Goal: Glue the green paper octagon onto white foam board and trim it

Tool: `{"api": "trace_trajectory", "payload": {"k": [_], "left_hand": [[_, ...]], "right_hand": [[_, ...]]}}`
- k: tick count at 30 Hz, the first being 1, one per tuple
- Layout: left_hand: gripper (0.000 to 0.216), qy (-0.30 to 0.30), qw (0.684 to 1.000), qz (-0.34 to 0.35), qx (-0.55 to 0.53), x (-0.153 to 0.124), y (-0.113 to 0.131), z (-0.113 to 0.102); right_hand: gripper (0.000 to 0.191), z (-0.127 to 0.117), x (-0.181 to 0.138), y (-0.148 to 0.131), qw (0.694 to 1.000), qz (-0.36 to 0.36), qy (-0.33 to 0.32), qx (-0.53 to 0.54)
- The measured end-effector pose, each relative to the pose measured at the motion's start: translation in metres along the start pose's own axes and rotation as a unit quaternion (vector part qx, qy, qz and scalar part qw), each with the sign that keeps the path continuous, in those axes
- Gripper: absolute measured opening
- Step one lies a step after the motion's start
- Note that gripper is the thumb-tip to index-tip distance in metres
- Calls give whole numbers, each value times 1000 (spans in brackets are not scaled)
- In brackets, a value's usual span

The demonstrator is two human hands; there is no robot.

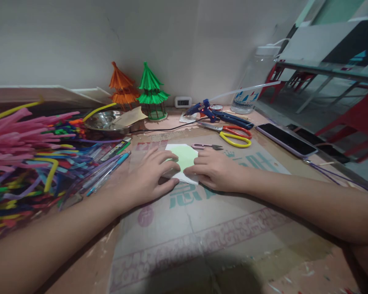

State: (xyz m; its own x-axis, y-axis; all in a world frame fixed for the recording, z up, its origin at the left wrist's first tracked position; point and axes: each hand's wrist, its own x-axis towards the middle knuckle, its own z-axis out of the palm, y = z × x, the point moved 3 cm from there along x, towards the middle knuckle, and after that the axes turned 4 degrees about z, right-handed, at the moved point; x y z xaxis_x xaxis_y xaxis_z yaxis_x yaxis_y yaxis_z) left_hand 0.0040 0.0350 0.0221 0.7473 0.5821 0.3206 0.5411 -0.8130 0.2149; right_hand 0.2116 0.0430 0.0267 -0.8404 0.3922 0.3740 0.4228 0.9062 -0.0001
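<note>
A small sheet of paper point(185, 157), pale green with white edges, lies on the printed cardboard in front of me. My left hand point(155, 173) rests at its left side, fingers apart and bent, their tips on the paper. From the right, my right hand point(213, 169) has its fingers curled in at the sheet's right edge, thumb and index close together there. Part of that edge is hidden under the fingers. Just behind my right hand lies a pair of small thread snips point(207, 146).
Pipe cleaners point(21, 151) in several colours pile up at left, beside pens point(110, 173) and a metal bowl point(102, 121). Behind stand orange point(122, 85) and green point(153, 92) tree-like models, a glue gun point(199, 108), scissors point(233, 134), a bottle point(248, 81) and a phone point(286, 139).
</note>
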Motion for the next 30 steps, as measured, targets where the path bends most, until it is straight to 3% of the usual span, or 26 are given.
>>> {"api": "trace_trajectory", "payload": {"k": [10, 13, 16, 20, 24, 30], "left_hand": [[22, -9, 993, 56, 105, 0, 6, -6], [22, -3, 993, 59, 104, 0, 7, -6], [23, 8, 997, 19, 78, -1, 4, -5], [49, 20, 996, -73, 51, -1, -5, -3], [50, 2, 995, -92, 31, 0, -8, 0], [51, -9, 996, -90, 25, 1, -6, -1]], "right_hand": [[27, 1, -2, -1, 999, -11, 50, -11], [29, 1, 0, -2, 999, -18, 29, -27], [28, 0, 1, -4, 998, -24, 15, -48], [25, 0, 3, -4, 998, -22, 2, -53], [24, 2, 3, -5, 998, -14, -12, -65], [31, -2, -3, 8, 994, 42, 94, 26]]}}
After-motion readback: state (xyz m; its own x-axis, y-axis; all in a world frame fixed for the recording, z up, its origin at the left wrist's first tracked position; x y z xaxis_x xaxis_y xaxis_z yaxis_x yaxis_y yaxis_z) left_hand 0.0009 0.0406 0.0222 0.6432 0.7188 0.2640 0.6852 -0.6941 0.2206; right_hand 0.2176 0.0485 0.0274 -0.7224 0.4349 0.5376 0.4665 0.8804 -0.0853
